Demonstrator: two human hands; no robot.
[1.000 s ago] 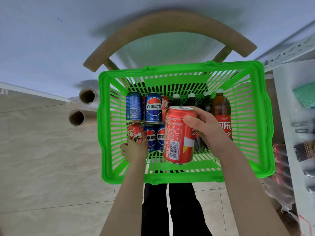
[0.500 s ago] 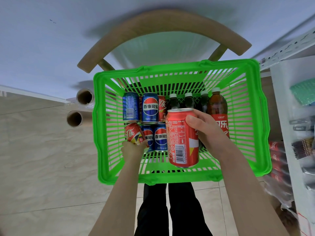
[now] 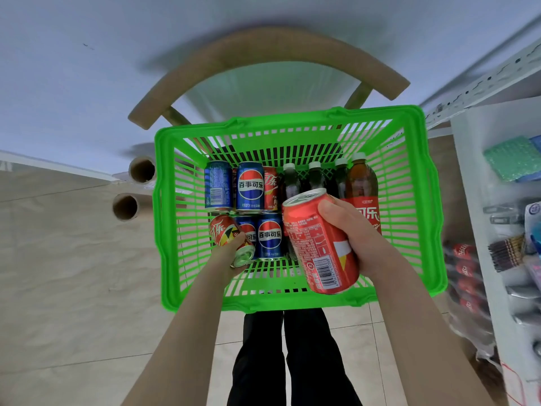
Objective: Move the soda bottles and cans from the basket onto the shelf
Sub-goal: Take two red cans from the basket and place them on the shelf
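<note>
A green plastic basket [image 3: 430,200] sits in front of me, holding several blue Pepsi cans [image 3: 250,186], a red cola can [image 3: 270,189] and several dark soda bottles [image 3: 361,183] along its far side. My right hand [image 3: 357,232] grips a red cola can [image 3: 319,244], tilted and lifted above the basket's near right part. My left hand [image 3: 231,256] grips a second red cola can [image 3: 231,235] low inside the basket at the near left. The white shelf [image 3: 480,218] stands to the right.
A wooden chair [image 3: 263,57] carries the basket. Two cardboard rolls [image 3: 133,189] lie on the floor to the left. The shelf holds a green packet [image 3: 512,156], small goods and red-labelled bottles [image 3: 465,271] lower down. My dark trouser legs [image 3: 287,361] are below the basket.
My right hand has tilted its red can and shifted it to the right, nearer the shelf. My left hand has raised its can slightly off the basket floor.
</note>
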